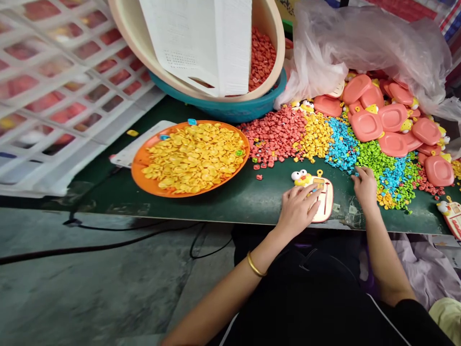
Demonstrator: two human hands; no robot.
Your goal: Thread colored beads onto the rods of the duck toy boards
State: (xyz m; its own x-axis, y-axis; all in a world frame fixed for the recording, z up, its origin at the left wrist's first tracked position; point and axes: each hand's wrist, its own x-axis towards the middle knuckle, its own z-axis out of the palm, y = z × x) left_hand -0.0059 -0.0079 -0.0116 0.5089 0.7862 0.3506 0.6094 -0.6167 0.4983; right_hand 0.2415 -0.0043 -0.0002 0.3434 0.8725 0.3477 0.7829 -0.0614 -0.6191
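A cream toy board with a yellow duck head and bulging white eyes lies near the table's front edge. My left hand rests across its left part, fingers stretched out and slightly apart. A small blue piece shows by those fingertips. Further right, my right hand is at the edge of the piles, thumb and fingertips drawn together; anything between them is too small to make out. Next to it are heaps of small blue pieces and green pieces. Yellow pieces and red pieces adjoin them.
An orange plate heaped with yellow pieces stands left on the green table. Behind are a teal basin, a cream basin and a white crate. Stacked pink duck toys and plastic bags fill the back right.
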